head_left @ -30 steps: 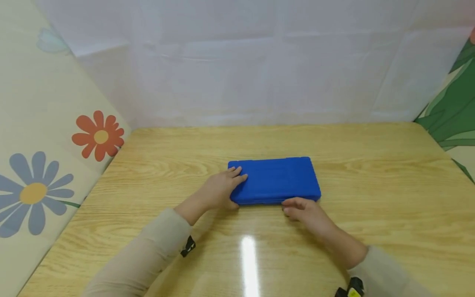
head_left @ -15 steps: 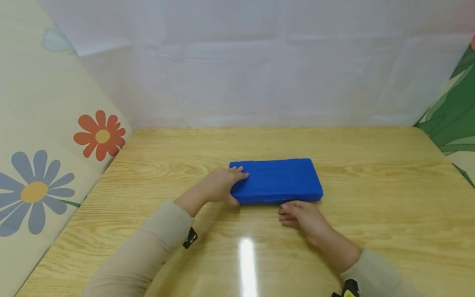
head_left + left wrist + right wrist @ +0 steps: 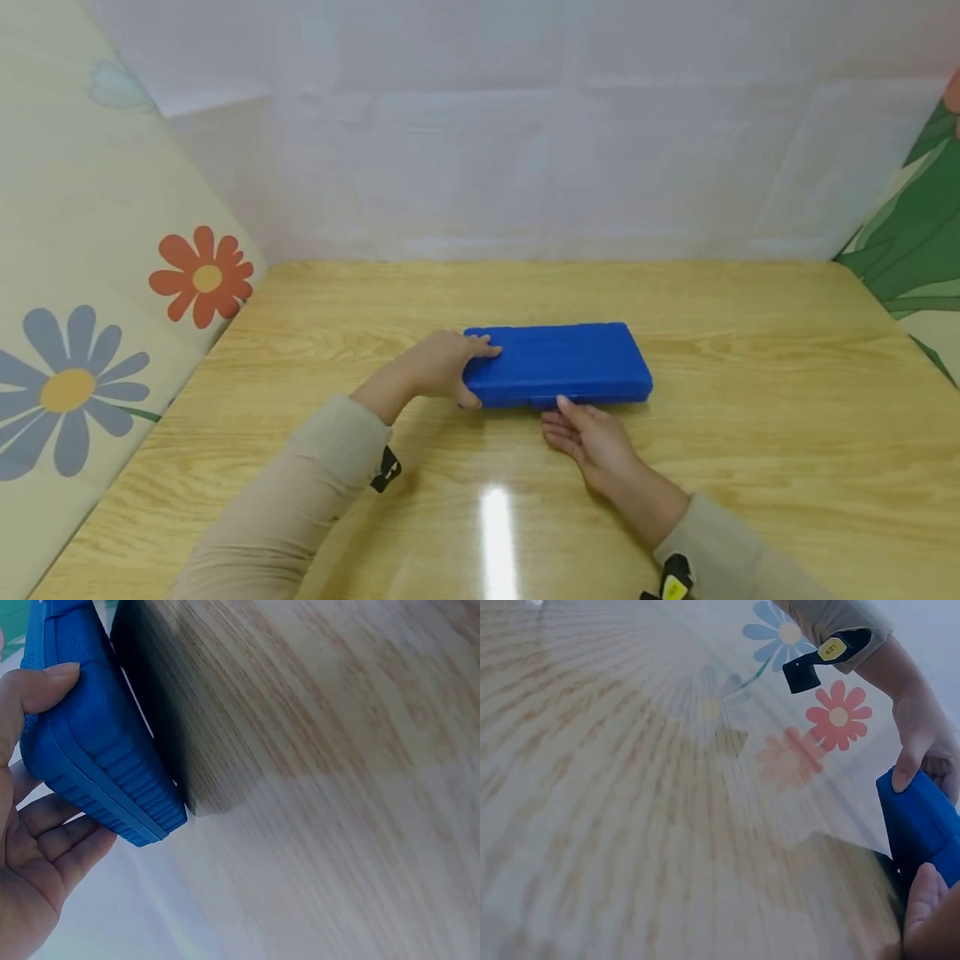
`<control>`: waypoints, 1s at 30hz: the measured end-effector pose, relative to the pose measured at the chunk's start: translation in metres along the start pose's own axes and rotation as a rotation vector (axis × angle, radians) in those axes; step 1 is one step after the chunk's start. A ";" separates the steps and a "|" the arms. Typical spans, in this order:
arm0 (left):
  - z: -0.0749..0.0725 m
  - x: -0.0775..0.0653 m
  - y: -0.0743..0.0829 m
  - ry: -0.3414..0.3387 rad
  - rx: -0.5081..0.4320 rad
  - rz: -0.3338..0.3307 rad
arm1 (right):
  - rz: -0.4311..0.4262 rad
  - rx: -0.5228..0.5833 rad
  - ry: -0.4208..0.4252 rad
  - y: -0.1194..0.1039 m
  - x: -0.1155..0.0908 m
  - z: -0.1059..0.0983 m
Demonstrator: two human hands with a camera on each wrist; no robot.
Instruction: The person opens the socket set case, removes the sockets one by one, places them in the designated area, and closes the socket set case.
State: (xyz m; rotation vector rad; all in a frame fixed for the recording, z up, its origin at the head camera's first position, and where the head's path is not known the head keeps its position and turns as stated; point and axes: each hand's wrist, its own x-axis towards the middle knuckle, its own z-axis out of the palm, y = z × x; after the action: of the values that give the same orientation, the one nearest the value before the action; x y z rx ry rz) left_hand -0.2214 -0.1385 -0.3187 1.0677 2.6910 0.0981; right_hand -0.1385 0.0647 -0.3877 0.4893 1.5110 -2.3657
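A closed blue plastic case (image 3: 566, 358) lies in the middle of the wooden table, its long side towards me. My left hand (image 3: 442, 362) grips its left end, thumb on the front side and fingers over the top. Ridges run along that end of the case (image 3: 120, 761) in the left wrist view. At the front side, my right hand (image 3: 600, 450) has its thumb touching beside a small latch (image 3: 543, 402). Its other fingers extend loosely below the front edge. The right wrist view shows only part of this hand (image 3: 930, 907), close to the case.
The wood-grain table (image 3: 750, 350) reaches back to a white sheet (image 3: 450, 167). Flower-patterned panels (image 3: 67, 208) stand at the left and right. A black strap device (image 3: 675, 575) sits at my right cuff, another at the left.
My right hand has slid left along the case's front side to the latch, with the thumb now uppermost. The left hand keeps its hold, and the case has barely shifted.
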 end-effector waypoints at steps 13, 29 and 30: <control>0.008 -0.003 0.005 0.006 0.026 -0.014 | -0.048 0.032 0.012 0.002 -0.006 -0.007; 0.012 -0.015 0.008 0.013 0.030 -0.005 | -0.053 -0.127 0.032 0.003 -0.016 -0.010; 0.011 -0.016 0.008 0.012 0.029 -0.006 | -0.053 -0.141 0.034 0.003 -0.017 -0.010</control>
State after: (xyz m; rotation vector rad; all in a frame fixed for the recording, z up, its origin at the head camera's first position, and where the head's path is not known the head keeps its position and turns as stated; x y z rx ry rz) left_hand -0.2018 -0.1436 -0.3253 1.0704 2.7141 0.0642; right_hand -0.1202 0.0734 -0.3866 0.4629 1.7118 -2.2798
